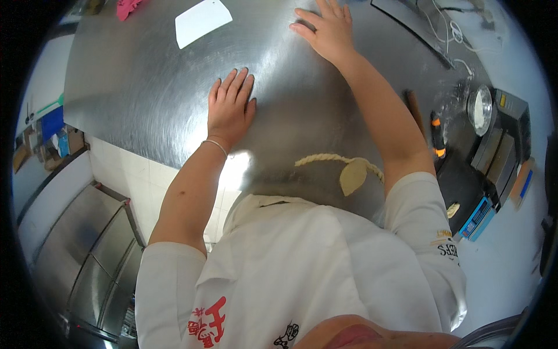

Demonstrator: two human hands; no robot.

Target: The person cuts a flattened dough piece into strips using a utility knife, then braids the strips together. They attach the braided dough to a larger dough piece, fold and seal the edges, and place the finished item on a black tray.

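My left hand (231, 102) rests palm down on the stainless steel tabletop (144, 87), holding nothing, its fingers a little apart. Farther forward and to the right, my right hand (329, 32) lies on the same metal with thumb and fingers spread, also bare of any object; its fingertips reach the picture's top edge. A white plastic dough scraper (202, 24) lies flat, beyond my left hand. Close to my body is a twisted strand of dough (320, 158) with a leaf-shaped dough piece (354, 176) against it. My right arm hides the strand's right end.
At the right are a black digital scale (462, 187), a small dough piece (453, 210), a metal bowl (480, 111) of white powder, a black-and-orange handled tool (437, 135) and a brown stick (414, 111). Pink cloth (127, 8) lies far left; white cable (455, 32), far right.
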